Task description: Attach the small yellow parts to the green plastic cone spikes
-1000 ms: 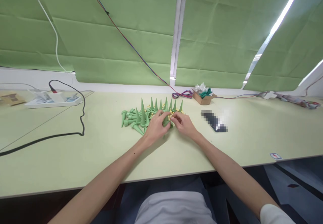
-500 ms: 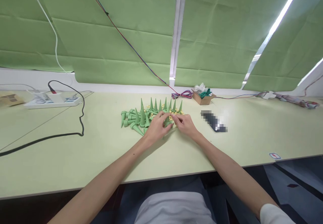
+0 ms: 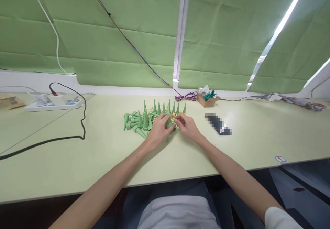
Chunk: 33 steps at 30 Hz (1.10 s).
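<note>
Several green plastic spikes (image 3: 145, 120) lie and stand in a cluster on the pale table (image 3: 103, 156); those along the back stand with their tips up. My left hand (image 3: 160, 128) is at the right part of the cluster, its thumb and fingers wrapped round a green spike (image 3: 169, 121). Just to the right, my right hand (image 3: 187, 126) has its thumb and fingertips pinched close to small yellow pieces (image 3: 173, 119). What sits between those fingertips is too small to make out. More yellow pieces lie among the spikes.
A dark phone (image 3: 218, 123) lies right of my hands. Behind are a small cardboard box (image 3: 207, 100) and a coiled cable (image 3: 187, 96). A power strip (image 3: 55, 104) with a black cord (image 3: 64, 138) is at the left.
My right hand has shifted slightly left and its fingers are bent more. The left hand has barely moved and stays round the green spike.
</note>
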### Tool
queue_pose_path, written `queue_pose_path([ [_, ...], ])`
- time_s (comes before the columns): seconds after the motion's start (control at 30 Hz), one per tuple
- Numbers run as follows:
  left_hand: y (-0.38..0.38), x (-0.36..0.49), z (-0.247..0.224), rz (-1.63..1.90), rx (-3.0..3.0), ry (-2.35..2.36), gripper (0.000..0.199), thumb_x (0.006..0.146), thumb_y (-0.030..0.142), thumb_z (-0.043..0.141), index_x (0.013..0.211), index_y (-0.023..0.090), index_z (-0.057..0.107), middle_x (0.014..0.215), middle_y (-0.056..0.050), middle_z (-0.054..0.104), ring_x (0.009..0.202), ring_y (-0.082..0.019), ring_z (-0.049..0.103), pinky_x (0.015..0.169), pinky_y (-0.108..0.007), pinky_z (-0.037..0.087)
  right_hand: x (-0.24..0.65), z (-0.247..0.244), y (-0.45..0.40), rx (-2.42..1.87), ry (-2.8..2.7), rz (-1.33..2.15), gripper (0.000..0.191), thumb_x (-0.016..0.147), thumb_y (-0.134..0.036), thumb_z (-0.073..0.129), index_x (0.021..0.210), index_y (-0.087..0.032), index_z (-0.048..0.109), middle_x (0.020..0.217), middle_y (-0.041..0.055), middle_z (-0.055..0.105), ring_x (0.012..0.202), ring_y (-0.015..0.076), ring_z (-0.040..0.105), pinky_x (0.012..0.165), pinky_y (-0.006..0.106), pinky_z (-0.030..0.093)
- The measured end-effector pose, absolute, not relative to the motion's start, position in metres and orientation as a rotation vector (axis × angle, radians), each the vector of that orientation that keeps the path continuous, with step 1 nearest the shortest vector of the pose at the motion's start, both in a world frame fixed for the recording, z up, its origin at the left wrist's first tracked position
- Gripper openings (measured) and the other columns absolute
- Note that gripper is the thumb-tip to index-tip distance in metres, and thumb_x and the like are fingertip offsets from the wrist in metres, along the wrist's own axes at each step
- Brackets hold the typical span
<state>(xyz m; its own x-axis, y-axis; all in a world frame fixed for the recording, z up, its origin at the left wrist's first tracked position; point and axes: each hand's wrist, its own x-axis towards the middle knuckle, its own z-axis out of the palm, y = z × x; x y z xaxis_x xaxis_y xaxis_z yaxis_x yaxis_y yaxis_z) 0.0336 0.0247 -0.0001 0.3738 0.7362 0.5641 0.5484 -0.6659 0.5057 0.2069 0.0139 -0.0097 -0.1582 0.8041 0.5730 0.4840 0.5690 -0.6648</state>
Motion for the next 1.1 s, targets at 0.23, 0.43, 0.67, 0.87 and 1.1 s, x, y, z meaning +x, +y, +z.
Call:
queue_pose_path([
  [0.23,0.0244,0.0337,-0.0004,1.162,2.412,1.147,0.031,0.086,0.028,0.064,0.117,0.02,0.066,0.102,-0.005,0.062,0.065,-0.013,0.055,0.074,-0.033,0.051,0.209,-0.0109,0.0151,-1.074,-1.819,0.41,0.02,0.094,-0.038,0.05,0.085,-0.02,0.055,0.066,-0.0003,0.059,0.056,0.0137,0.049,0.056,0.026,0.037],
  [0.43,0.0238,0.0333,-0.0007,1.14,2.409,1.14,0.035,0.086,0.027,0.066,0.12,0.019,0.065,0.101,-0.004,0.062,0.064,-0.012,0.055,0.074,-0.032,0.051,0.21,-0.0111,0.016,-1.1,-1.834,0.349,0.025,0.095,-0.039,0.048,0.08,-0.02,0.053,0.06,-0.0027,0.051,0.052,0.0124,0.043,0.055,0.026,0.032],
  [0.67,0.0235,0.0339,-0.0017,1.153,2.417,1.105,0.034,0.086,0.028,0.065,0.119,0.019,0.066,0.1,-0.005,0.063,0.064,-0.012,0.055,0.072,-0.032,0.052,0.2097,-0.0099,0.0146,-1.121,-1.858,0.26,0.035,0.098,-0.043,0.043,0.071,-0.021,0.049,0.058,-0.0029,0.045,0.053,0.0123,0.04,0.055,0.026,0.031],
  [0.87,0.0237,0.035,-0.0005,1.177,2.383,1.117,0.034,0.084,0.029,0.066,0.116,0.019,0.067,0.097,-0.004,0.064,0.065,-0.013,0.056,0.073,-0.033,0.052,0.2079,-0.0098,0.0143,-1.13,-1.83,0.252,0.041,0.099,-0.047,0.04,0.067,-0.021,0.043,0.056,-0.0036,0.039,0.053,0.0121,0.037,0.055,0.026,0.03],
  [1.1,0.0233,0.0371,0.0005,1.213,2.333,1.121,0.034,0.081,0.031,0.069,0.113,0.02,0.068,0.093,-0.003,0.064,0.067,-0.014,0.057,0.074,-0.033,0.052,0.2081,-0.0105,0.015,-1.148,-1.832,0.253,0.042,0.101,-0.049,0.035,0.07,-0.021,0.043,0.06,-0.0022,0.045,0.055,0.0127,0.041,0.057,0.026,0.032],
])
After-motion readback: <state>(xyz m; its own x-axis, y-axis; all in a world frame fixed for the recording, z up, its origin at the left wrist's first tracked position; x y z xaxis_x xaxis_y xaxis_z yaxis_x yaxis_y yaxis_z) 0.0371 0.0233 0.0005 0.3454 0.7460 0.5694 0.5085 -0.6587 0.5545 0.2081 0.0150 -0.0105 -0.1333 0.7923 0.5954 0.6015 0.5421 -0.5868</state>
